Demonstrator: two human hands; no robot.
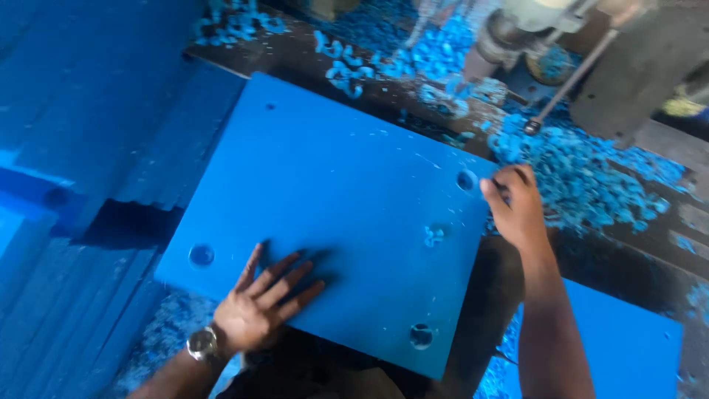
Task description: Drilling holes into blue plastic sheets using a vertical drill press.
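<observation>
Closest to the lens is the left hand, wristwatch on, lying flat with fingers spread on the near part of a big flat blue plastic sheet. It's open, just pressing down, not wrapped around anything. The sheet runs away from that palm up and to the right, long axis roughly along that diagonal, with round holes drilled near its corners, one hole just left of the left fingers.

Moving right, the right hand is curled over the sheet's far right edge, right beside another hole, so it's pinching the edge itself. That makes the right hand the nearer one to the drill press spindle, which sits up and beyond that grip, well apart from the left palm. Curly blue plastic shavings are heaped just past the right fingers.
</observation>
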